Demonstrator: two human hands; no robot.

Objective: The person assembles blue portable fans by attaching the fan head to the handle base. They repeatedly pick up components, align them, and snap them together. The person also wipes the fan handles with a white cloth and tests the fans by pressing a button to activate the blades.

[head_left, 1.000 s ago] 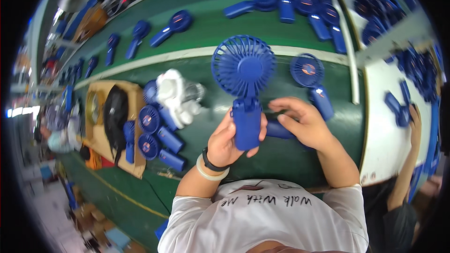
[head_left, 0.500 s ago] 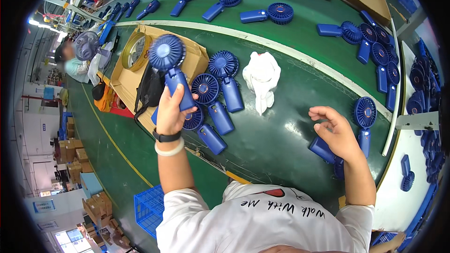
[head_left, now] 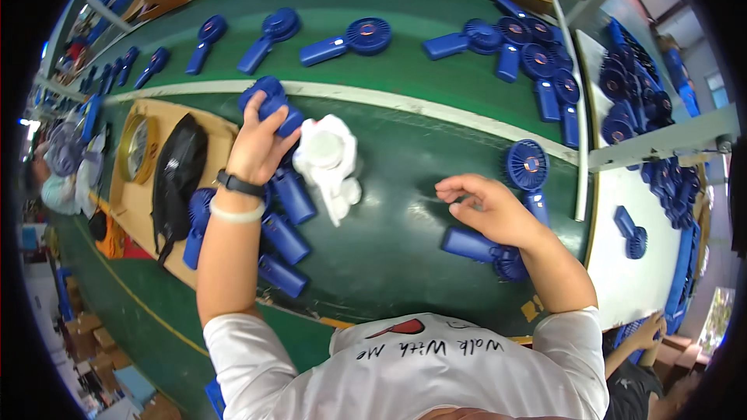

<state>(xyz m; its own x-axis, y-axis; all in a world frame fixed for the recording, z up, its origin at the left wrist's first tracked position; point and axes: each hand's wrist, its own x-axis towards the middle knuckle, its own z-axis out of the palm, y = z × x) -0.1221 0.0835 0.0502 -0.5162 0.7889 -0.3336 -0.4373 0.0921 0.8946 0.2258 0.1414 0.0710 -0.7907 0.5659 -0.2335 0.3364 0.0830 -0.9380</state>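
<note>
My left hand (head_left: 257, 140) is wrapped round a blue handheld fan (head_left: 289, 118), held up left of the middle of the green bench. Just right of that fan lies a white cloth bundle (head_left: 327, 157) with a pale round top. Below my left wrist several more blue handheld fans, among them one with a blue handle (head_left: 285, 238), lie close together, partly hidden by my forearm. My right hand (head_left: 494, 210) is open and holds nothing, its fingers loosely bent. Beside and beneath it are a fan lying with its handle (head_left: 469, 243) leftward and another fan (head_left: 527, 166) showing its grille.
Several fans lie spaced along the green belt (head_left: 405, 70) beyond the pale rail. A cardboard tray (head_left: 222, 120) at the left holds a black pouch (head_left: 180, 167) and a yellow tape roll (head_left: 138, 149). More fans are heaped on the white table (head_left: 615, 280) at the right, where another person's arm (head_left: 642, 334) shows.
My left hand has tipped the fan over and brought it toward the rail, nearer the white cloth. The whole view has shifted rightward. My right hand stays open beside the right-hand fans.
</note>
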